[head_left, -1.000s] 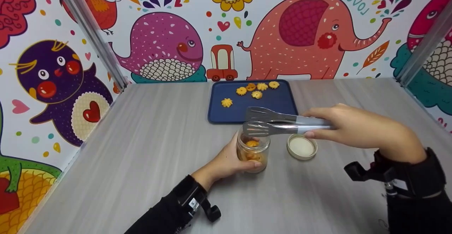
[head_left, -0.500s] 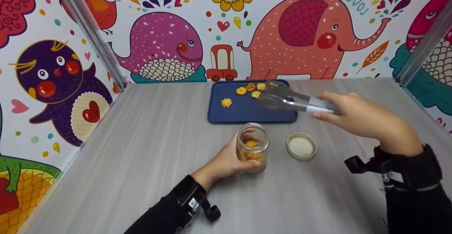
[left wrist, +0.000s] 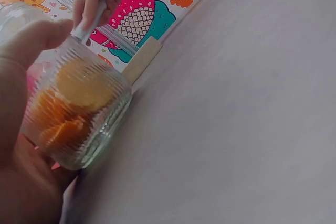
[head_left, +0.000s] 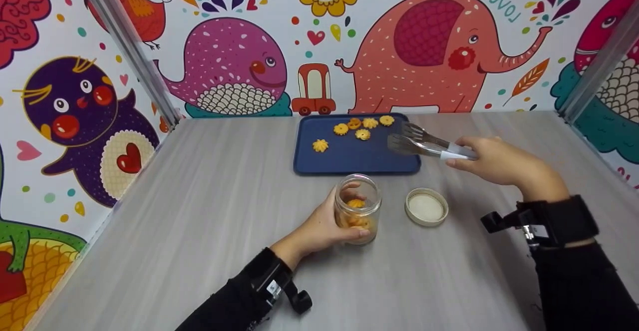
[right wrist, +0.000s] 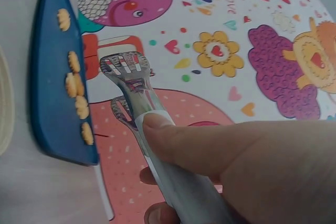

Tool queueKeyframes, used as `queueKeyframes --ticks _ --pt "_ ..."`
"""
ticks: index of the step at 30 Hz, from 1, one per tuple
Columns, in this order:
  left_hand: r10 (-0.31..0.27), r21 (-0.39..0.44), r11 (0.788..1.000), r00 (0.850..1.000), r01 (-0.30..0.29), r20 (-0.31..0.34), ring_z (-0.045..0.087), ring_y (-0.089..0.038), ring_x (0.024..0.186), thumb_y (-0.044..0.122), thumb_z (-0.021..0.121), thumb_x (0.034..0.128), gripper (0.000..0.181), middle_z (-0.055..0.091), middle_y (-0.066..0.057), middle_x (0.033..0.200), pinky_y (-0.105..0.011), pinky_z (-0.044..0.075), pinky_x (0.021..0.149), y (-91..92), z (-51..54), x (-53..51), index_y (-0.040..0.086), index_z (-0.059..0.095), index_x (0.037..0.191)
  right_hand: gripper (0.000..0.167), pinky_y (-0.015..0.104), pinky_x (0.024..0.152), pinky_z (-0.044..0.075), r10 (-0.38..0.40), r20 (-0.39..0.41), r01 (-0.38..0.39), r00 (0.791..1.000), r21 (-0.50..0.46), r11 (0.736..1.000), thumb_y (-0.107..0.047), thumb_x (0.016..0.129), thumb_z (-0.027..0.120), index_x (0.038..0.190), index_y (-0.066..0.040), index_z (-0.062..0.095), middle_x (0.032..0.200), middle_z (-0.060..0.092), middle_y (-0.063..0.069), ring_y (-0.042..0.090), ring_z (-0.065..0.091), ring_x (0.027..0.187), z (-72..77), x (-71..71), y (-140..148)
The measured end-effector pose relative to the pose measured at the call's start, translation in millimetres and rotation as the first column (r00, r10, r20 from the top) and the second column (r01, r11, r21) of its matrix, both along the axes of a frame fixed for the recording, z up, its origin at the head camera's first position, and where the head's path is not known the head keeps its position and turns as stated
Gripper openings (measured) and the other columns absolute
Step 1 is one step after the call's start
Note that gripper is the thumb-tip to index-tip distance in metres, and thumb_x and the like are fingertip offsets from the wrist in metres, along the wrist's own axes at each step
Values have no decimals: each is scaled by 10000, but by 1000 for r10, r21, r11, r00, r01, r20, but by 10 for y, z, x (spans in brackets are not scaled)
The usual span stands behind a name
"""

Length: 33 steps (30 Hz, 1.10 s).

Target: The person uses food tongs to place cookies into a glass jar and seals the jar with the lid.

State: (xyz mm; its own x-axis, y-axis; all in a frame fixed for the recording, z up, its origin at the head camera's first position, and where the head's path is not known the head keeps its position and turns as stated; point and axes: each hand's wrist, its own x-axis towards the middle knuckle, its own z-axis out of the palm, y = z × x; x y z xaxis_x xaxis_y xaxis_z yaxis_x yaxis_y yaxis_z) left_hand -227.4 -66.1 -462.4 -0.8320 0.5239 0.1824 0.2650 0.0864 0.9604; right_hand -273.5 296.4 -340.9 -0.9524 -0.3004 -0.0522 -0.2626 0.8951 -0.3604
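My left hand [head_left: 319, 227] grips a ribbed glass jar [head_left: 370, 218] standing uncapped on the table. In the left wrist view, cookies [left wrist: 84, 87] show through the jar's wall, a pale round one above orange ones. With my right hand [head_left: 494, 160] I hold metal tongs [head_left: 422, 144] by their pale grey handles. Their slotted ends are apart with nothing between them, above the right side of a blue tray [head_left: 349, 160]. Several small yellow cookies [head_left: 362, 134] lie on that tray, mostly toward its back. A lone flower-shaped cookie [head_left: 320, 145] sits at the left.
Right of the jar lies a round cream-coloured lid [head_left: 426, 207], its hollow side up. The grey table [head_left: 219, 206] meets a wall [head_left: 329, 36] printed with cartoon animals just behind the tray. Metal posts [head_left: 599, 54] stand at the corners.
The tongs in my right hand have moved from above the jar's mouth, up and to the right, to the tray's right side. My left hand and the jar have stayed in place.
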Motion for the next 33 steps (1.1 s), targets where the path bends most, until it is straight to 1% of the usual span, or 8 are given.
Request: queueKeyframes --ticks 7,11,15,19,22,27,30,33 --pt "9 -19 1000 1000 -10 -11 577 -188 1320 146 911 832 900 609 -61 1396 -350 383 1181 -2 -10 -3 62 388 1560 665 547 828 513 -46 40 46 998 0 999 -378 1025 691 1424 130 531 1158 668 292 397 607 984 -187 -98 -118" --pt "9 -9 1000 1000 -9 -9 580 -191 1316 130 910 830 896 609 -66 1391 -340 384 1178 -4 0 7 55 392 1557 645 542 829 517 -67 74 67 995 11 998 -357 1034 670 1420 138 521 1156 660 303 392 607 967 -276 -129 -175" --pt "1 1 1000 1000 -1 -5 577 -195 1317 126 909 832 894 608 -69 1391 -332 387 1174 0 0 5 52 390 1556 616 573 861 519 -83 82 83 993 11 997 -334 1051 651 1412 146 517 1161 655 310 405 607 989 -343 -143 -226" --pt "-5 4 1000 1000 5 -5 572 -191 1323 138 910 831 901 604 -61 1395 -341 385 1178 -4 2 2 65 387 1561 613 592 881 511 -88 76 86 993 20 996 -325 1061 643 1424 148 504 1146 664 300 409 604 1002 -375 -156 -280" --pt "-6 11 1000 1000 6 -1 567 -181 1330 133 916 821 909 601 -51 1398 -345 379 1187 -7 -3 -2 83 389 1561 606 575 867 509 -76 66 74 995 27 997 -319 1064 641 1428 145 501 1106 669 276 400 600 985 -381 -166 -314" --pt "-12 15 1000 1000 11 7 569 -170 1329 135 922 813 919 599 -34 1400 -344 384 1188 3 -22 -19 98 392 1563 610 491 792 510 -74 87 71 993 39 997 -310 1070 629 1455 140 484 1076 652 251 380 585 962 -382 -193 -369" --pt "-12 17 1000 1000 11 10 573 -174 1328 143 920 816 910 601 -32 1402 -350 393 1184 7 -24 -24 110 399 1562 589 443 723 507 -88 111 82 990 56 995 -307 1076 620 1456 123 486 1045 638 230 358 588 923 -381 -247 -438" --pt "-4 15 1000 1000 3 12 571 -174 1331 143 922 816 897 603 -33 1404 -356 394 1183 -1 -30 -27 137 411 1553 553 483 777 523 -89 107 81 990 73 994 -310 1085 608 1433 108 506 1090 642 246 373 598 965 -397 -333 -554"
